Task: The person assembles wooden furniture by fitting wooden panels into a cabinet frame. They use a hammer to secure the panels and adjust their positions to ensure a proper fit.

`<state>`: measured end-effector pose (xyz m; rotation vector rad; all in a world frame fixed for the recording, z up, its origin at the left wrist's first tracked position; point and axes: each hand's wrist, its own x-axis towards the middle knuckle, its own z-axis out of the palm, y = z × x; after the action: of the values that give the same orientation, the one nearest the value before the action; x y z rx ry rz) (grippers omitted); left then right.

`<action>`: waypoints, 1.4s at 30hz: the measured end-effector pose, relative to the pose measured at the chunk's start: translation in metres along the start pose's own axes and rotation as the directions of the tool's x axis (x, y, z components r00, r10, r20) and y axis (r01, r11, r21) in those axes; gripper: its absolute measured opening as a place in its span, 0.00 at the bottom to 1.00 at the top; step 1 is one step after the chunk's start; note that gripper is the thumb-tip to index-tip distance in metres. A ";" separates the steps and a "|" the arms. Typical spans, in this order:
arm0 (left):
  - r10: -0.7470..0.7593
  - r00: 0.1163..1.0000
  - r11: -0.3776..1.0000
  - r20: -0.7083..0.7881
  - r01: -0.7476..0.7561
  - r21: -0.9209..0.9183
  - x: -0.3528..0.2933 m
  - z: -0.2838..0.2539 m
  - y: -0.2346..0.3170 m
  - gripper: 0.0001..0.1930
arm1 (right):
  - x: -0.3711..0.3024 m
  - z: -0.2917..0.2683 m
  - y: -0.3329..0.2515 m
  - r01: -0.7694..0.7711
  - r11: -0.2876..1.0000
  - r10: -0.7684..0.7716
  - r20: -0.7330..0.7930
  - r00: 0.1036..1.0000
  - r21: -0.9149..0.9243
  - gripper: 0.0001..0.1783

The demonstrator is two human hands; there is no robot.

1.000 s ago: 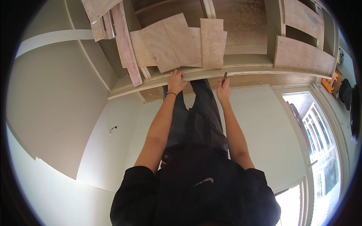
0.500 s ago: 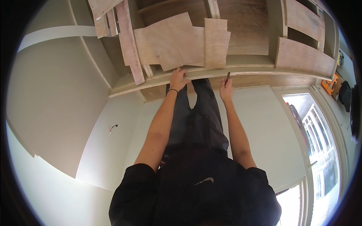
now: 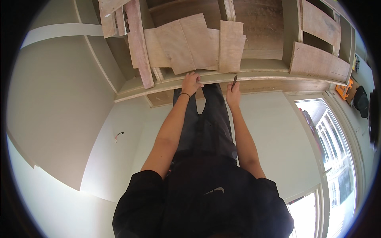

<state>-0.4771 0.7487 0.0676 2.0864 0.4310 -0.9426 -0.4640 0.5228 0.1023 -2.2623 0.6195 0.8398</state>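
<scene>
My left hand (image 3: 191,83) rests on the front rail (image 3: 166,86) of a wooden frame, just below the tip of a plywood sheet (image 3: 184,43). Its fingers are bent over the rail and the thumb stands apart; I see nothing held in it. To its right, my right hand (image 3: 233,96) is closed round what looks like a utility knife (image 3: 235,80). The dark, narrow end of the knife points up past the fist, close to the rail and below another plywood piece (image 3: 231,45).
Several plywood pieces lie across the frame, including a long reddish strip (image 3: 139,47) at left and a wide panel (image 3: 320,61) at right. Loose wires stick out of the white wall (image 3: 120,135). A glazed door (image 3: 331,154) and an orange tool (image 3: 344,89) are at right.
My right hand has moved left with the knife, nearer my left hand, and the knife now leans a little more. My left hand has shifted slightly right along the rail.
</scene>
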 end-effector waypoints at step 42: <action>0.030 0.997 0.998 -0.071 -0.026 0.058 -0.011 0.005 0.002 0.17 | -0.004 0.009 -0.030 -0.002 1.000 0.003 -0.050 0.999 0.013 0.16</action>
<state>-0.4850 0.7437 0.0748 2.1775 0.4150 -0.8747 -0.4521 0.5500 0.1117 -2.2770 0.6486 0.7805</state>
